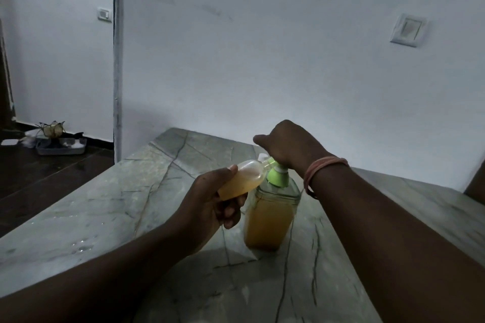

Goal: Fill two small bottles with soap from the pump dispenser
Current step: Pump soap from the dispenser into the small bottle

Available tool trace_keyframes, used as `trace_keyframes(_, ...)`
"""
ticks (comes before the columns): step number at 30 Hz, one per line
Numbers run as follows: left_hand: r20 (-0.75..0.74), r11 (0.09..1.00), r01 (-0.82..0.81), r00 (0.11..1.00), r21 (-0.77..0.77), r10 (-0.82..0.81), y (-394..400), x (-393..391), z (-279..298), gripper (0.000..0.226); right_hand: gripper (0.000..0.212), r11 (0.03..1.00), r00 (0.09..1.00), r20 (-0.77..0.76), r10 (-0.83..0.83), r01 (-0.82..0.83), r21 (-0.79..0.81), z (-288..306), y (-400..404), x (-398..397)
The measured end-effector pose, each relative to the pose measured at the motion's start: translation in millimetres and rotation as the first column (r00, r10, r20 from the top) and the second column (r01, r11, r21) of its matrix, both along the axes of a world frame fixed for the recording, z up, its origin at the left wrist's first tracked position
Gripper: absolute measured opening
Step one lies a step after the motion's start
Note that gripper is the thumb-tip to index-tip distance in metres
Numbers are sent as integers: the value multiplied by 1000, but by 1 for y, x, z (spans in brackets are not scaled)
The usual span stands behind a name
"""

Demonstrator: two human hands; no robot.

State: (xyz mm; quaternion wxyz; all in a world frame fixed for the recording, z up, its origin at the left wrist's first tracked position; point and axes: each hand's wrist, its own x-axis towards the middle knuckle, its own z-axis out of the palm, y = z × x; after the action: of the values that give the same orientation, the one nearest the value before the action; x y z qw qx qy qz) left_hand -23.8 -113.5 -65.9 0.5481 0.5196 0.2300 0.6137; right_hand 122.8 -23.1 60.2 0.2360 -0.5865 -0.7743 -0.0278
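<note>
Your left hand (210,202) wraps its fingers round the tilted small bottle (241,181) (amber, partly full), mouth at the spout. Behind it, your right hand (286,147) curls over the pump dispenser (271,215) on the counter (105,204). You're mid-fill; next, keep the mouth aligned while pumping.

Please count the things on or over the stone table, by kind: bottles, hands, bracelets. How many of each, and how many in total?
Bottles: 2, the small bottle and the pump dispenser
Hands: 2, the left hand and the right hand
Bracelets: 1, the bracelet
Total: 5
</note>
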Motion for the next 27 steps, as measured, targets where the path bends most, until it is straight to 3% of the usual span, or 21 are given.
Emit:
trace_keyframes(6,20,1000,-4,1000,-19,4,0,0,-1,47,34,997,998,59,-35,39,-71,2,-4,-4)
trace_keyframes(10,11,1000,15,1000,-5,-15,0,-1,0,34,35,997,978,207,-36,20,78,14,-8,-10)
trace_keyframes(15,15,1000,10,1000,11,-10,2,-2,-3,35,39,1000,999,-45,-22,22,-13,-3,-1,0)
trace_keyframes(20,8,1000,5,1000,5,-6,0,-1,-3,37,33,999,999,39,-25,26,-41,1,-5,-3)
trace_keyframes(24,8,1000,20,1000,0,-20,-2,-1,0,41,38,995,981,190,-51,34,93,12,-7,-7)
trace_keyframes(27,7,1000,5,1000,-9,-5,1,-1,0,44,36,997,998,47,-36,33,68,5,-3,-5)
